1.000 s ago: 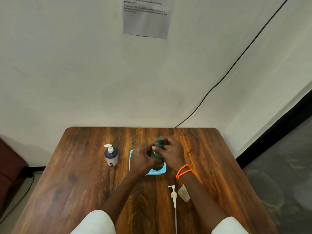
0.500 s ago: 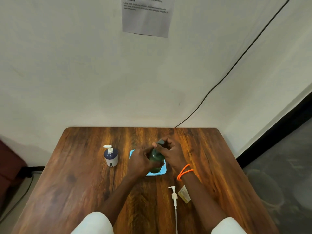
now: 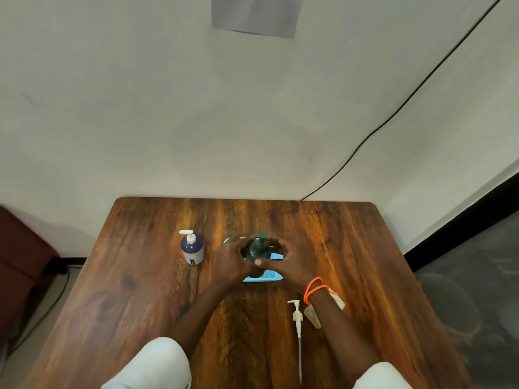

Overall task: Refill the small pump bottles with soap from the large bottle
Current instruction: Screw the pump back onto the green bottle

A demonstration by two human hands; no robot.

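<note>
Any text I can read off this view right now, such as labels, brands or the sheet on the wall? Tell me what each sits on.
Paper sheet on the wall: print too blurred to read.
Navy pump bottle: a small dark label near its base, too small to read.
Green pump bottle between the left hand and right hand: no label visible.
Small clear bottle lying by the right wrist: nothing readable.

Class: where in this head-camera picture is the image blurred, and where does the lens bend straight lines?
Head view: motion blur smears the green bottle's pump head between the hands; the wall notice is too soft to read; wide-angle distortion splays the table edges outward.
</note>
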